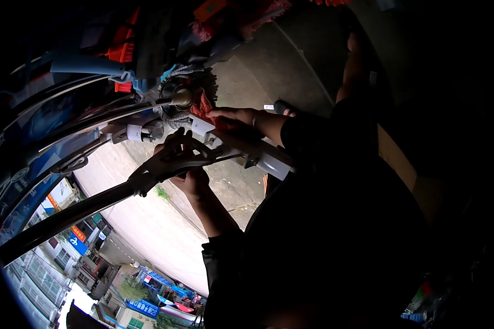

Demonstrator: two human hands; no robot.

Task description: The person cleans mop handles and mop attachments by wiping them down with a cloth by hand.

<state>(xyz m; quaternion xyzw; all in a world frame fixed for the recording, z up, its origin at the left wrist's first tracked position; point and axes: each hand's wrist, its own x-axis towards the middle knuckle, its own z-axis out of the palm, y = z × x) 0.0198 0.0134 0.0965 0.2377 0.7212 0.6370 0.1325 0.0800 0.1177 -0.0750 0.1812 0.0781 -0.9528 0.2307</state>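
A squeeze mop with a dark pole, a forked lever bracket and a head with white end plates lies across the view. My left hand is closed around the bracket, its fingers partly hidden behind it. Beside the upper end of the head, my right hand has its fingers closed on a crumpled red cloth. The cloth's lower part lies in shadow along the mop head. Both forearms reach in from a dark-sleeved body.
More poles stand at the left, one with a white fitting. A light blue handle and orange brush-like goods crowd the upper left. A sandalled foot rests on the concrete floor. Street buildings show at lower left.
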